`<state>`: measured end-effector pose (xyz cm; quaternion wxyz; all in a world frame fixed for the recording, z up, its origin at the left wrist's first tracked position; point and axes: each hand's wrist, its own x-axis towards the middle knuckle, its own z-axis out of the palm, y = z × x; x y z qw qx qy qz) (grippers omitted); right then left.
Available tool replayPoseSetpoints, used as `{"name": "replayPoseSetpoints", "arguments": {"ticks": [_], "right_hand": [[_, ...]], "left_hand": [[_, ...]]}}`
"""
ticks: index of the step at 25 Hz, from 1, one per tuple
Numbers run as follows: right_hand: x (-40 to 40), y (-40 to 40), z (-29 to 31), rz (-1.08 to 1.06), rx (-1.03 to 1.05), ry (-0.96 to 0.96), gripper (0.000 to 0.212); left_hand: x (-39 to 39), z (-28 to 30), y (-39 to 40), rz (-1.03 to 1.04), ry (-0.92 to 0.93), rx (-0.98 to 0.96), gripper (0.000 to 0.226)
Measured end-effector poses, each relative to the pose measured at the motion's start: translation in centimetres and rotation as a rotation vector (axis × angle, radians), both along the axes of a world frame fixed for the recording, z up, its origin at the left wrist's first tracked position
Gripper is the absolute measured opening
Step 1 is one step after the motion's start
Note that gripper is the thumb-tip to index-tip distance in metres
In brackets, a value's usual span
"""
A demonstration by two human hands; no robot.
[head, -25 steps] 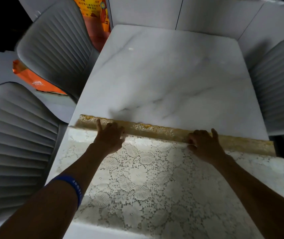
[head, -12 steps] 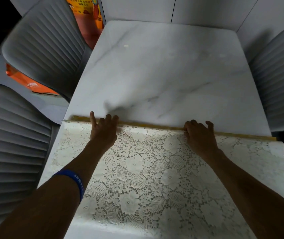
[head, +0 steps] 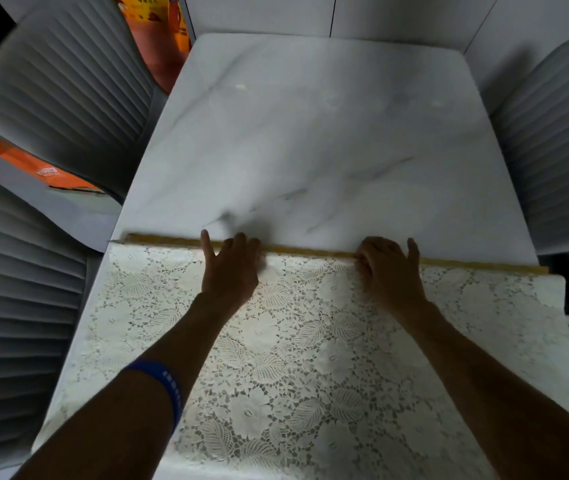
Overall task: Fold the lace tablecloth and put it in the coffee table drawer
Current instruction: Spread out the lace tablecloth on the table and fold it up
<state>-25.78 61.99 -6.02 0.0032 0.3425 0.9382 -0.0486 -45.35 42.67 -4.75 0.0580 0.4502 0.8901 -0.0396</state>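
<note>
Two hands (head: pixel 231 268) on one tablecloth (head: pixel 276 358)

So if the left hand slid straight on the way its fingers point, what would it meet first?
The left hand crosses the tablecloth's gold edge at its fingertips, then only bare marble table; the way looks free to the far end.
</note>
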Motion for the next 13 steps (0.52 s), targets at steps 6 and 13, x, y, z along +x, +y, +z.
{"name": "replayPoseSetpoints", "arguments": {"ticks": [6, 13], "right_hand": [[-0.8, 0.4, 0.6, -0.029, 0.036, 0.013, 0.017], [-0.2, -11.9, -2.4, 0.186, -0.051, 0.099, 0.058]], "left_hand": [[-0.9, 0.4, 1.4, -0.036, 0.118, -0.007, 0.029], [5.9, -2.6, -4.4, -0.113, -0.115, 0.086, 0.060]]}}
